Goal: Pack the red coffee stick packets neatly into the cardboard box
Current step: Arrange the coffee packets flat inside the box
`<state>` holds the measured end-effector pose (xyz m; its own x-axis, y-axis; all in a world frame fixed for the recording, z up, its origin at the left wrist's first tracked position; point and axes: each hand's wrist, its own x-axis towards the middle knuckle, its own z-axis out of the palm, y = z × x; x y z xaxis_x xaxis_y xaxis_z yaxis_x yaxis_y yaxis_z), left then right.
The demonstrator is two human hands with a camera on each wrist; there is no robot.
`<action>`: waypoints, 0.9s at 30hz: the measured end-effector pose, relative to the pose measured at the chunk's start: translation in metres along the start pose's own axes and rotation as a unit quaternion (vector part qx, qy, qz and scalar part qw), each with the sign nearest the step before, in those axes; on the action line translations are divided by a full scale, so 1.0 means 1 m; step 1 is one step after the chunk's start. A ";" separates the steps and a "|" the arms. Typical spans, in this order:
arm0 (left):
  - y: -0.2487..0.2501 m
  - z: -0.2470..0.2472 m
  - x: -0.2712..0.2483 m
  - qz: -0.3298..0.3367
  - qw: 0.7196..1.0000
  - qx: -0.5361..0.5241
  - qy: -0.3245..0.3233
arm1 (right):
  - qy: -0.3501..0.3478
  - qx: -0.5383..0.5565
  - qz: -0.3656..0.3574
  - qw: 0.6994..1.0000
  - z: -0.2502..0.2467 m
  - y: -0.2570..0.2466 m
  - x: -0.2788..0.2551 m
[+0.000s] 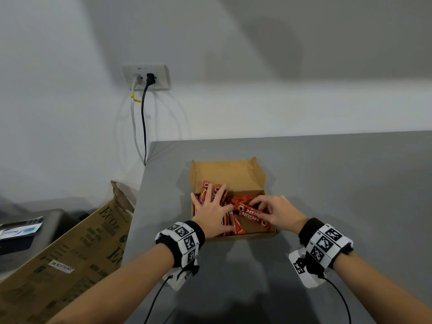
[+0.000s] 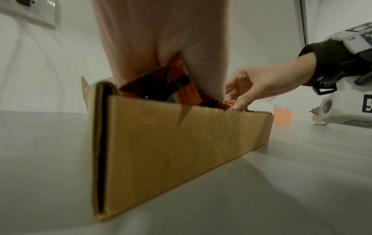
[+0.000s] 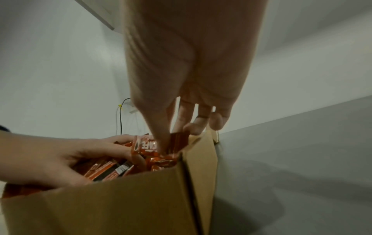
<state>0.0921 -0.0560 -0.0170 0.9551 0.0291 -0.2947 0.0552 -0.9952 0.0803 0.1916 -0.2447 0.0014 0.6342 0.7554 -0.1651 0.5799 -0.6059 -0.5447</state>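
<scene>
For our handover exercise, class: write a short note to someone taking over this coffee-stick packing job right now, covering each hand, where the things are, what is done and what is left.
Left hand: flat, fingers spread, pressing on the packets at the box's left side.
Right hand: fingers curled, pinching one packet that lies crosswise on top.
Box: open on the grey table, lid flap back.
Done: all packets in view are inside the box.
Left: they lie jumbled, some upright at the back; line them up flat. Closing the lid probably follows.
</scene>
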 end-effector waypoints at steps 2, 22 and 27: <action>0.000 0.000 0.000 -0.001 1.000 0.003 -0.002 | -0.024 -0.005 -0.024 0.999 0.001 -0.003 -0.001; 0.000 0.000 0.000 0.002 1.000 -0.003 -0.001 | 0.148 0.093 0.025 0.984 0.017 -0.006 -0.006; 0.000 -0.001 -0.001 0.002 1.000 -0.002 -0.002 | 0.105 -0.021 -0.003 0.994 0.027 -0.007 -0.010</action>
<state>0.0918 -0.0563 -0.0163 0.9540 0.0255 -0.2987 0.0531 -0.9950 0.0848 0.1675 -0.2417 -0.0150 0.7211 0.6927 0.0164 0.6023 -0.6150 -0.5089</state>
